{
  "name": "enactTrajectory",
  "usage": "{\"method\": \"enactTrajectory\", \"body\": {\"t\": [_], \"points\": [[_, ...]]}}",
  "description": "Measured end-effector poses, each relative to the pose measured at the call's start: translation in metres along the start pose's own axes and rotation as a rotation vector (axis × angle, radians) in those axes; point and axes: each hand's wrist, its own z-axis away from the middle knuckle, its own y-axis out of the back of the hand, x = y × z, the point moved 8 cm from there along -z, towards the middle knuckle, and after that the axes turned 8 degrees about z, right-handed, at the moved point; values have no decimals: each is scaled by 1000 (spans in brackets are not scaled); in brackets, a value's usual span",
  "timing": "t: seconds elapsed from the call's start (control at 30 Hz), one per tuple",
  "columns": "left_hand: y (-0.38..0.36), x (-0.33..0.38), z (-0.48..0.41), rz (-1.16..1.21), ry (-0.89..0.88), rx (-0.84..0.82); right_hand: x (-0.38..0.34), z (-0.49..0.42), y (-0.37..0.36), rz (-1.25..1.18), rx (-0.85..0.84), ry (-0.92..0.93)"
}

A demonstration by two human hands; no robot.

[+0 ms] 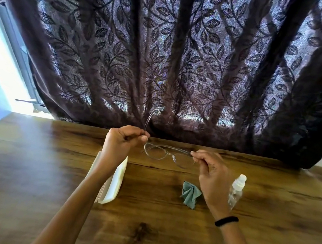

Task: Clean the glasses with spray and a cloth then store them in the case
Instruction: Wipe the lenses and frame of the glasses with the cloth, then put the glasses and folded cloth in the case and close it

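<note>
At the left of the frame a pale case [113, 180] lies on the wooden desk [19, 161], partly hidden under the left forearm. Just above it, at centre-left, the left hand [124, 140] is closed on 1 temple arm of the clear-framed glasses [168, 154], pinched near the hinge, with that arm pointing up toward the dark leaf-patterned curtain [189, 51]. The lenses are held above the desk at mid-frame. To their right, the right hand [211, 173] has its fingers [198, 155] pinched on the other end of the frame. Lower, at centre-right, a crumpled teal cloth [190, 193] rests on the desk, and just right of the wrist a small clear spray bottle [236, 191] lies near it; neither is being touched.

A slip is judged possible: the frame is held only by 2 light pinches, so releasing 1 hand to reach the spray could let it twist or drop. Lenses could also be smudged by fingertips.
</note>
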Motion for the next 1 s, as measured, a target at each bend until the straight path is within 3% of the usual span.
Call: {"method": "enactTrajectory", "body": {"t": [0.3, 0.53, 0.77, 1.0], "points": [[-11, 20, 2, -440, -249, -138, 0, -1, 3, 47, -32, 15], [-26, 16, 2, -788, -221, -314, -3, -2, 3, 52, -58, 36], [-30, 9, 3, -795, -248, -426, 9, -4, 3, -151, -134, -110], [-24, 6, 5, -751, -259, -426, 8, -3, -3, -171, -164, -102]]}}
